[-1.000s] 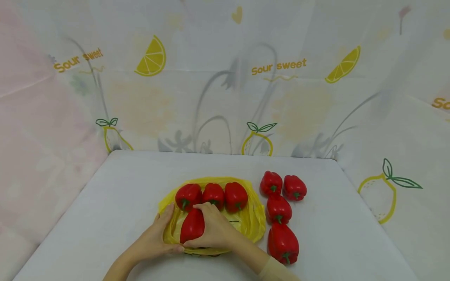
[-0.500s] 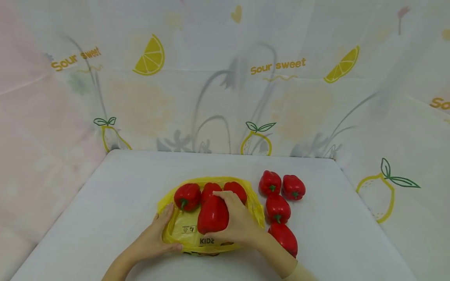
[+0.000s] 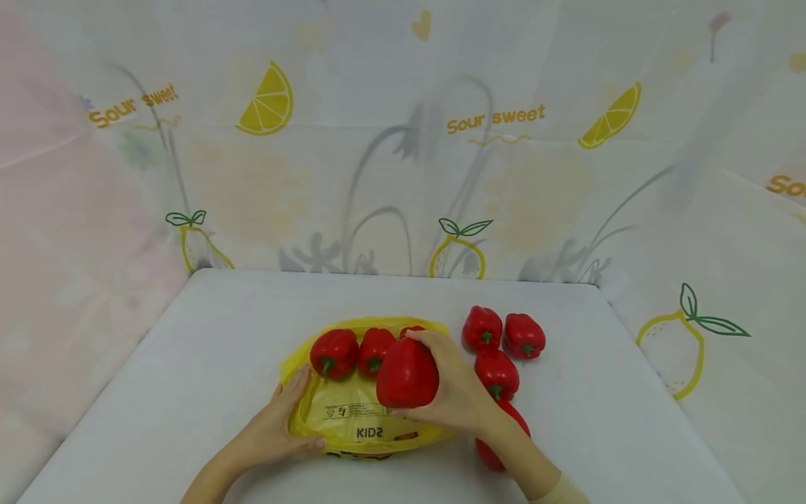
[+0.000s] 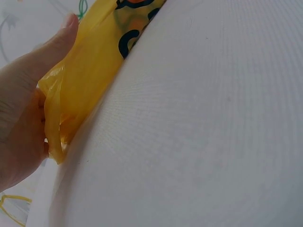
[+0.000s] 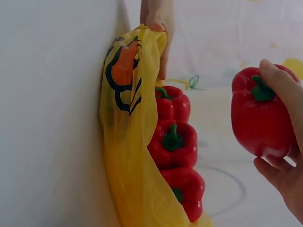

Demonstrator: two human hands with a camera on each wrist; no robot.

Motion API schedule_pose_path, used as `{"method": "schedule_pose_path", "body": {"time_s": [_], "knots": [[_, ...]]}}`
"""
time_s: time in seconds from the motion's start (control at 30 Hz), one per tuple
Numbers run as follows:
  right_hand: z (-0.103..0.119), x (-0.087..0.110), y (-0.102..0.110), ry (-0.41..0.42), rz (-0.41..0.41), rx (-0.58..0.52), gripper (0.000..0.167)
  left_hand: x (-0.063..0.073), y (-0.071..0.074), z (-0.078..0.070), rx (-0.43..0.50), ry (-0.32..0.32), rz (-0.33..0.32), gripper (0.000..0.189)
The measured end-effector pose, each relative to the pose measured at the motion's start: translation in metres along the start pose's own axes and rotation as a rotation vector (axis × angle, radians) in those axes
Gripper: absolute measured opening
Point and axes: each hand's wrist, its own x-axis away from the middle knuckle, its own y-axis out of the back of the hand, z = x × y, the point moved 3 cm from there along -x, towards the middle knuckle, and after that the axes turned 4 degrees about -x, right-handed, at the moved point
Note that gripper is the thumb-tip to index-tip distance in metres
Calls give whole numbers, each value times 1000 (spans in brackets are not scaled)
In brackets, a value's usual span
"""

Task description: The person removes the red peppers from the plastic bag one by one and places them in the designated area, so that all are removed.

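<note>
My right hand (image 3: 460, 388) grips a red bell pepper (image 3: 406, 378), raised over a yellow plastic bag (image 3: 352, 399) that lies spread with its mouth up. In the right wrist view, thumb and fingers curl around this pepper (image 5: 260, 116), its green stem facing the camera. Three more red peppers (image 3: 334, 353) sit in a row along the bag's far side; the rightmost is mostly hidden behind the held one. My left hand (image 3: 273, 423) rests against the bag's left edge. Its thumb lies straight along the near rim, and its fingers extend on the far side.
Several red bell peppers (image 3: 483, 327) lie on the white table (image 3: 604, 406) right of the bag, the nearest (image 3: 491, 451) partly behind my right forearm. A patterned cloth (image 3: 378, 175) hangs behind the table and along its sides.
My right hand has lifted the pepper from inside the bag and carried it up and rightward, uncovering the printed bag bottom. The left hand has stayed at the bag's edge.
</note>
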Motion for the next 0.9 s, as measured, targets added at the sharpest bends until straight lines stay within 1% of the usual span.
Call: {"method": "schedule_pose_path", "body": {"time_s": [0.13, 0.3, 0.43, 0.63, 0.8, 0.9], "knots": [[1, 3, 7, 15, -12, 17, 95, 0, 0, -1, -3, -4, 3, 119], [1, 9, 17, 50, -38, 72, 97, 0, 0, -1, -2, -6, 5, 118], [0, 14, 26, 77, -68, 104, 97, 0, 0, 0, -9, 0, 10, 118], [-6, 24, 40, 128, -114, 122, 99, -1, 0, 1, -6, 7, 20, 118], [-11, 33, 54, 124, -139, 116, 95, -1, -1, 2, -11, 7, 17, 118], [-14, 39, 61, 96, -144, 135, 96, -1, -1, 2, -7, 10, 19, 119]]}}
